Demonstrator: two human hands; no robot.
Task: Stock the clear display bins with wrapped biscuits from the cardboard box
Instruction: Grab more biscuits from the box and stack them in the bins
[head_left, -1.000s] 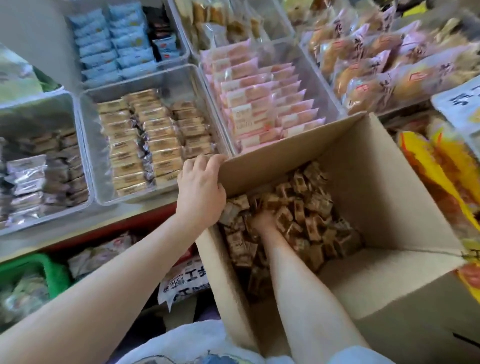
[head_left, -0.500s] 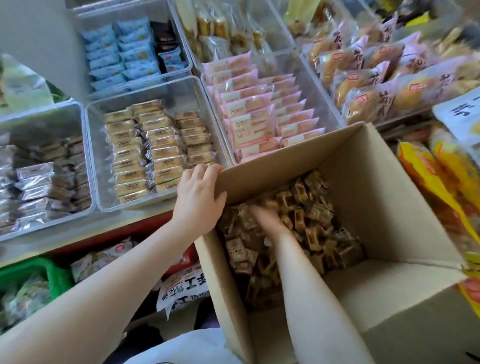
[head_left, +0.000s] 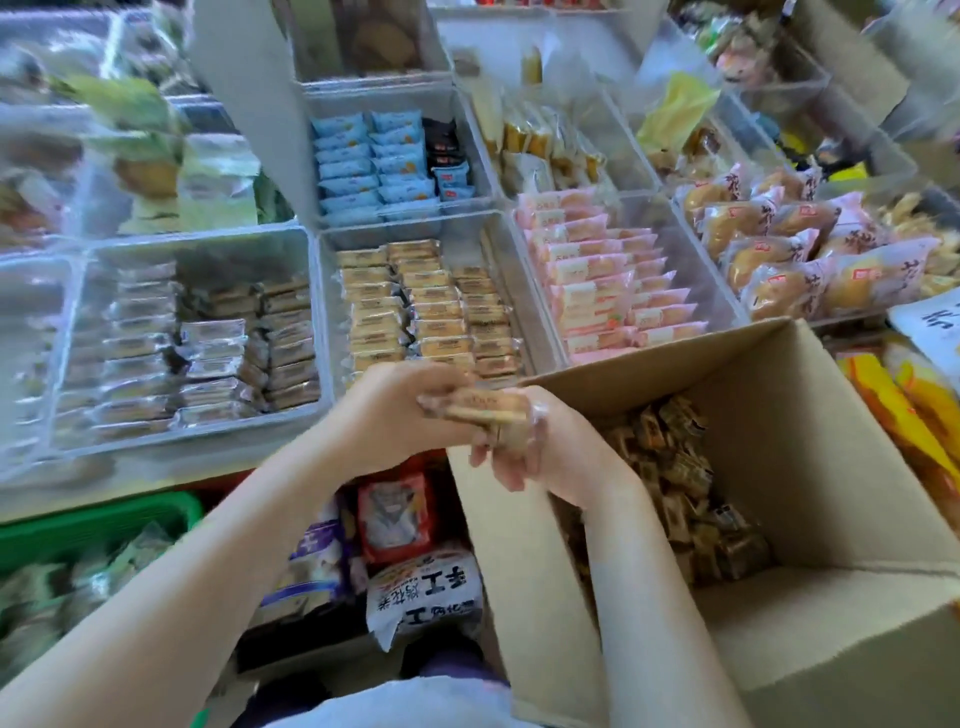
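Both hands meet at the centre of the frame over the near-left corner of the cardboard box: the right hand, palm turned up, has its fingers curled round a small stack of wrapped biscuits, while the left hand closes over the stack's left end, fingertips pinching the top packet. The picture is blurred here, and the number of packets cannot be told. Directly behind the hands, the clear display bin at centre holds three rows of tan-wrapped biscuits. To its right a bin of pink packets; to its left a bin of silver and brown packets; above it, blue packets. The box, lower right, holds a loose heap of brown wrapped biscuits. A green basket sits at lower left, bagged goods at bottom centre.
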